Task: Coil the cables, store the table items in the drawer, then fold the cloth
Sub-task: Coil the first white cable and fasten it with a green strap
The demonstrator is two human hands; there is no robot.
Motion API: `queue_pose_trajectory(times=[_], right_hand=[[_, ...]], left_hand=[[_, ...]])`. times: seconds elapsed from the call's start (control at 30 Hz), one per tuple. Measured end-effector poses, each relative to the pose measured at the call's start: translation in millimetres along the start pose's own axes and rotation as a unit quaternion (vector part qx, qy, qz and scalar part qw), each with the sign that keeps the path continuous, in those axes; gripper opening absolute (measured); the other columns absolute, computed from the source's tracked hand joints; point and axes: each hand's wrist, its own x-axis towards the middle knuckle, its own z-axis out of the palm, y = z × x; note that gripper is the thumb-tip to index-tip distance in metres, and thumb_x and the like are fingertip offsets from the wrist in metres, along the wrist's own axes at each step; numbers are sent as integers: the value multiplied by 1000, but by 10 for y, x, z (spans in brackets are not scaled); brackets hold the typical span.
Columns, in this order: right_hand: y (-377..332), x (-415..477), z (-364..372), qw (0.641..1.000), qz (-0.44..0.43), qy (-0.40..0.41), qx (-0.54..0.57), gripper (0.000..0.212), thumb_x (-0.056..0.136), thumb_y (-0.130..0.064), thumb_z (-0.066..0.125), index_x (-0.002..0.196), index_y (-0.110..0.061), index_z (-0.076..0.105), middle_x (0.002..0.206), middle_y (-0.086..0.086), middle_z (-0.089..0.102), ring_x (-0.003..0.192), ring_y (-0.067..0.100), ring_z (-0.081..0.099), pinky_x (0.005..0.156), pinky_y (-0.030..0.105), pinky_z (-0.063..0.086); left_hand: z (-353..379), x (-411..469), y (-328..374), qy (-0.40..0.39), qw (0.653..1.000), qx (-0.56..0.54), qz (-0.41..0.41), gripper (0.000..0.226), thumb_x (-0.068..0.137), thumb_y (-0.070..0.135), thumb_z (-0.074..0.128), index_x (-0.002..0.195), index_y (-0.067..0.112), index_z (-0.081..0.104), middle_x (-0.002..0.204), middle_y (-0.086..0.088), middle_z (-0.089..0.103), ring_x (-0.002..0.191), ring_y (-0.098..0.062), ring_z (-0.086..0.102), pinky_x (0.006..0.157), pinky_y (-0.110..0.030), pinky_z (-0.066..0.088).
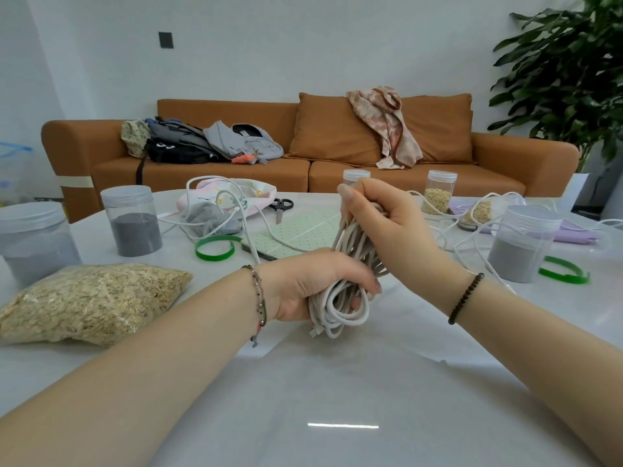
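cable: a coiled bundle of white round cable [338, 311] is held upright over the white desk [337, 382].
left hand [310, 288]: its fingers [364, 281] are curled round the lower loops, at 6 o'clock of the bundle.
right hand [381, 224]: the upper strands, at 12 o'clock, are gripped.

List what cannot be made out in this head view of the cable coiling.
The coiled cable: its middle is covered by the left hand and right hand gripping it.
The far jar: the right hand hides all but its lid.
The grey-filled jar: cut off by the left edge.
The drawer: nowhere in this head view.
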Motion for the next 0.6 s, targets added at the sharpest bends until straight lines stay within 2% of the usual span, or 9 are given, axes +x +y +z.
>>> queue_pose_trajectory(times=[0.07,0.1,0.17,0.23,0.27,0.33,0.43,0.53,0.6], right_hand=[[-15,4,-13,1000,-19,12,-19,33,106,-22,50,86,2,61,71,10,57,68,22,51,64,30,41],[-33,9,-16,999,-27,16,-29,29,106,-22,48,93,-4,67,76,4,63,71,15,56,66,26,41],[-54,2,-29,996,-59,13,-64,26,106,-20,47,107,-11,72,86,-5,67,81,3,60,74,17,43],[-41,-16,-48,984,-123,3,-132,26,105,-20,49,109,-10,72,89,-9,68,88,8,64,80,24,49],[-27,-28,-54,974,-153,-1,-170,27,104,-24,51,103,-9,73,88,-7,68,86,12,64,78,30,51],[-1,-31,-51,958,-178,7,-224,35,99,-36,56,86,-8,70,81,1,65,77,19,61,68,39,49],[28,-18,-64,962,-140,47,-231,37,95,-43,62,78,-11,65,71,3,61,68,20,58,62,43,47],[34,-30,-18,993,-2,69,-96,34,94,-40,63,76,-11,62,65,8,59,64,18,58,63,45,50],[49,-31,14,994,67,76,-26,29,93,-33,64,77,-8,61,66,10,58,64,17,56,64,44,50]], left_hand=[[-6,-14,32,-8,1000,4,5,28,89,4,60,62,8,55,57,-5,52,50,-15,53,48,-21,47],[-14,-17,43,-13,1000,7,6,28,90,6,59,63,8,55,57,-6,53,51,-16,55,51,-23,49],[-11,-21,43,-32,999,-10,9,23,93,6,60,70,5,57,62,-7,59,61,-20,65,66,-28,56],[7,-34,30,-63,997,-48,17,13,95,3,60,82,2,58,69,-8,63,83,-28,74,87,-37,59],[17,-40,27,-73,995,-54,28,11,96,2,59,85,2,58,71,-8,63,88,-31,74,89,-39,59],[17,-41,19,-57,996,-41,50,12,96,-1,57,84,1,59,70,-7,61,79,-27,74,82,-40,62],[40,-18,32,-33,997,0,63,13,95,0,58,82,3,58,68,-8,56,60,-16,62,67,-32,58],[55,18,25,26,996,45,68,15,90,-3,62,79,5,55,62,-6,54,53,-13,56,58,-25,48],[63,35,15,73,991,81,83,16,86,-4,65,79,7,57,60,-6,55,52,-13,57,55,-25,48]])
